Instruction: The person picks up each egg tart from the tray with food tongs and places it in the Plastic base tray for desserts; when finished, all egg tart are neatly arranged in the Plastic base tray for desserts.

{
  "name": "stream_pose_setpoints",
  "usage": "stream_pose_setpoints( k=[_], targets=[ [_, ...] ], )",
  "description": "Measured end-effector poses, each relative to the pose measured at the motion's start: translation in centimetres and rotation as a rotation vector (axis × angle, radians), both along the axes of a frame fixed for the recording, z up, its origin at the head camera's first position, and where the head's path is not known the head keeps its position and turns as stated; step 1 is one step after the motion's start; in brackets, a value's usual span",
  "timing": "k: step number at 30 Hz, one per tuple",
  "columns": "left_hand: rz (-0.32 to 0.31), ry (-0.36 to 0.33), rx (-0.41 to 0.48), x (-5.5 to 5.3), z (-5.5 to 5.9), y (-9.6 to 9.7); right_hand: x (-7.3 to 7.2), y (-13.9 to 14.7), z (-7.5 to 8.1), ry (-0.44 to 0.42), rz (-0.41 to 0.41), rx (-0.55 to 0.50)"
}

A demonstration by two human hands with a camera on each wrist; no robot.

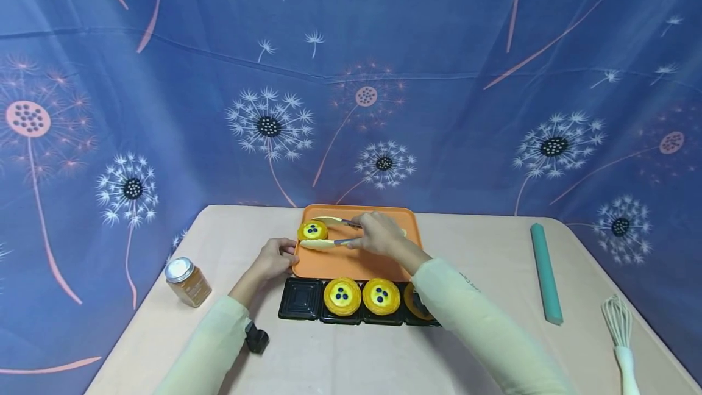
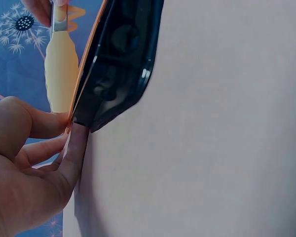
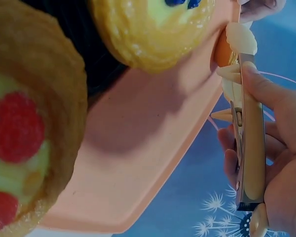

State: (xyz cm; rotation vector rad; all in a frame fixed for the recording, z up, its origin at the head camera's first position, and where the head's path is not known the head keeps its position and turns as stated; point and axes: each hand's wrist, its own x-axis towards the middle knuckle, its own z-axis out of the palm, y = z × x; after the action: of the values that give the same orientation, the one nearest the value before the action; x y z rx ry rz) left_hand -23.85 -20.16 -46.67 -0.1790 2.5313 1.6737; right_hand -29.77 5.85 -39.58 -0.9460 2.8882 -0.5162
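Note:
My right hand [image 1: 379,234] grips a pair of tongs [image 3: 254,148] with cream-coloured tips. The tips lie on either side of a blueberry tart [image 1: 314,230] at the left end of an orange tray [image 1: 351,266]; whether they touch it I cannot tell. My left hand [image 1: 274,259] pinches the tray's left edge between thumb and fingers. In front of the tray is a row of black plastic compartments [image 1: 300,298]. Two hold blueberry tarts [image 1: 342,297]; the leftmost has no tart. A raspberry-topped tart [image 3: 64,123], large in the right wrist view, is partly hidden by my right sleeve in the head view.
A jar with a silver lid [image 1: 187,282] stands at the table's left side. On the right lie a teal rolled cylinder [image 1: 546,273] and a whisk [image 1: 621,340] with a white handle. Blue dandelion-print cloth [image 1: 455,139] hangs behind the table.

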Motion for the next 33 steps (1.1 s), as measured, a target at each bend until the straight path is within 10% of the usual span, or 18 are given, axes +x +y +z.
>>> stream_pose_setpoints(
  k=[33],
  targets=[
    [0.004, 0.016, -0.021, 0.1, -0.1, 0.2, 3.0, 3.1, 4.8, 0.059, 0.007, -0.058]
  ],
)
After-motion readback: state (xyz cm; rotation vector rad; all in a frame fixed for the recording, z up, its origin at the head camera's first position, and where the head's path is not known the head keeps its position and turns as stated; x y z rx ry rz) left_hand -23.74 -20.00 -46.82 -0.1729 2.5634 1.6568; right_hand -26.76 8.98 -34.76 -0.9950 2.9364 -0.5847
